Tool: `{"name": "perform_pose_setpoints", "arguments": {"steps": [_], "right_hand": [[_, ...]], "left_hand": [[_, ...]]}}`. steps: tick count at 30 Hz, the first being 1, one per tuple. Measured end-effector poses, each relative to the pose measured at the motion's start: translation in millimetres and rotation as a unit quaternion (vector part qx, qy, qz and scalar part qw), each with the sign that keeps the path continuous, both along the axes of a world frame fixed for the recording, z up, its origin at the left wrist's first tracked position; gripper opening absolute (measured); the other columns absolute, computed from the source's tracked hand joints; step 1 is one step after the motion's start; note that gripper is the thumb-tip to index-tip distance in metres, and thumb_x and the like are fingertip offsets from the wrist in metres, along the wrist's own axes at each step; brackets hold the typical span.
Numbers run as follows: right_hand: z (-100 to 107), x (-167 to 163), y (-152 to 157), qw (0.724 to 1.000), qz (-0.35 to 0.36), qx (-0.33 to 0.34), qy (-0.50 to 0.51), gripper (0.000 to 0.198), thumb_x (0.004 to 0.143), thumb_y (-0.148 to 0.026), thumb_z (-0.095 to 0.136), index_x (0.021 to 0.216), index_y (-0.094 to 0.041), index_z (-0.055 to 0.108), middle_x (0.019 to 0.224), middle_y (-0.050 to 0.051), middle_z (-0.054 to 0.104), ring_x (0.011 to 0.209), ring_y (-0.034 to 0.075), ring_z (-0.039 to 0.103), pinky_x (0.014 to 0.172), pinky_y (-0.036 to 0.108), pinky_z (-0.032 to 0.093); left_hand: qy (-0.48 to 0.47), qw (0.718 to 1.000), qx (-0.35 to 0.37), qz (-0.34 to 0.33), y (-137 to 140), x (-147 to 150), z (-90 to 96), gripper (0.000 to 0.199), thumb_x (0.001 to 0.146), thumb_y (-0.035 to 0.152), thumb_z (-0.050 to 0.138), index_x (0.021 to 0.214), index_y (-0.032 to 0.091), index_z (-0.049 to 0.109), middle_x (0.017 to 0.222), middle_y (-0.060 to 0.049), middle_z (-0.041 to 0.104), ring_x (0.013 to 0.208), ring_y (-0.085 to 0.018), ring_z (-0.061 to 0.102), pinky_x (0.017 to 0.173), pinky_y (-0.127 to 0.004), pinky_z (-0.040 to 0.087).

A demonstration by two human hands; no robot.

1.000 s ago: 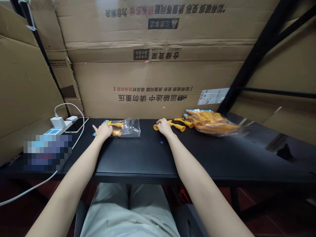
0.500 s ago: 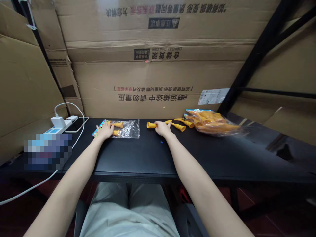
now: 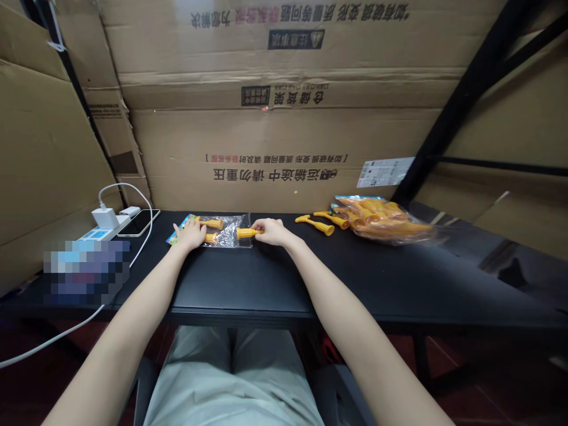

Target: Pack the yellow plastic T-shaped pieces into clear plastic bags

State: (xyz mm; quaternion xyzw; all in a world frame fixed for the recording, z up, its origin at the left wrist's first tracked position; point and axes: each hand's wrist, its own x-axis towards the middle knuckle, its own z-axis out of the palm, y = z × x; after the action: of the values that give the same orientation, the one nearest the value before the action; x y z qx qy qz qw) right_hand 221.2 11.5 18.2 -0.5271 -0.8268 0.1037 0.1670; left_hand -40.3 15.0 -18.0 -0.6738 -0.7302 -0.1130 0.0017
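My left hand [image 3: 190,234] lies spread over the colourful header end of a clear plastic bag [image 3: 228,236], pressing it to the table. Two yellow plastic pieces [image 3: 213,224] with flared ends show at the bag, partly under my fingers. Between the fingertips of my right hand [image 3: 273,231] is a yellow horn-shaped plastic piece [image 3: 247,233], its wide end pointing left over the bag's right end. Whether that end is inside the bag I cannot tell. Two loose yellow horn-shaped pieces [image 3: 320,226] lie to the right of my right hand.
A full clear bag of yellow pieces [image 3: 377,220] lies at the back right of the black table [image 3: 275,284]. On the left are a phone [image 3: 139,223], a power strip [image 3: 104,232] with a white cable, and a blurred-out item [image 3: 86,272]. Cardboard [image 3: 275,133] stands behind.
My right hand has moved left, carrying the yellow horn-shaped piece from the table's middle to the right end of the clear bag. My left hand has stayed on the bag.
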Motion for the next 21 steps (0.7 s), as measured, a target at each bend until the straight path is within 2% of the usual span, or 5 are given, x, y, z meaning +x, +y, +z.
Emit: {"name": "perform_pose_setpoints", "arguments": {"steps": [4, 7, 11, 15, 21], "right_hand": [[3, 0, -3, 1.0, 0.004, -0.011, -0.005, 0.026, 0.068, -0.018, 0.057, 0.091, -0.021, 0.067, 0.089, 0.0, 0.07, 0.087, 0.017, 0.061, 0.082, 0.031, 0.03], [6, -2, -8, 0.999, 0.013, -0.007, -0.042, 0.025, 0.068, -0.017, 0.056, 0.09, -0.022, 0.068, 0.089, 0.0, 0.07, 0.088, 0.018, 0.061, 0.083, 0.032, 0.028], [8, -9, -13, 0.997, -0.005, 0.012, -0.081, 0.025, 0.069, -0.016, 0.055, 0.09, -0.022, 0.068, 0.092, 0.003, 0.07, 0.09, 0.02, 0.06, 0.082, 0.033, 0.028], [7, -9, -14, 0.992, -0.053, 0.001, -0.111, 0.022, 0.071, -0.016, 0.055, 0.086, -0.021, 0.069, 0.092, 0.005, 0.07, 0.089, 0.021, 0.061, 0.083, 0.035, 0.028], [5, -6, -11, 0.987, -0.096, 0.005, -0.127, 0.026, 0.075, -0.017, 0.051, 0.092, -0.021, 0.071, 0.087, 0.007, 0.07, 0.09, 0.023, 0.061, 0.086, 0.04, 0.028]], "left_hand": [[0.011, 1.0, 0.023, -0.01, -2, 1, 2.3, 0.053, 0.089, 0.038, 0.02, 0.127, 0.017, 0.051, 0.148, -0.012, 0.032, 0.139, -0.031, 0.02, 0.105, -0.069, 0.004], [0.021, 0.997, 0.04, -0.066, -3, 2, 2.8, 0.048, 0.088, 0.037, 0.026, 0.122, 0.017, 0.055, 0.147, -0.012, 0.035, 0.139, -0.031, 0.022, 0.107, -0.067, 0.004], [-0.019, 0.987, 0.044, -0.154, 0, 2, -1.2, 0.046, 0.089, 0.036, 0.028, 0.125, 0.021, 0.051, 0.143, -0.007, 0.043, 0.135, -0.025, 0.031, 0.112, -0.052, 0.017], [-0.058, 0.978, 0.034, -0.199, 6, 2, -5.0, 0.045, 0.087, 0.034, 0.029, 0.123, 0.019, 0.051, 0.133, -0.006, 0.053, 0.128, -0.02, 0.041, 0.109, -0.034, 0.029], [-0.065, 0.976, 0.028, -0.205, 8, 1, -5.9, 0.048, 0.086, 0.035, 0.029, 0.126, 0.017, 0.05, 0.138, -0.007, 0.048, 0.128, -0.02, 0.041, 0.11, -0.034, 0.026]]}}
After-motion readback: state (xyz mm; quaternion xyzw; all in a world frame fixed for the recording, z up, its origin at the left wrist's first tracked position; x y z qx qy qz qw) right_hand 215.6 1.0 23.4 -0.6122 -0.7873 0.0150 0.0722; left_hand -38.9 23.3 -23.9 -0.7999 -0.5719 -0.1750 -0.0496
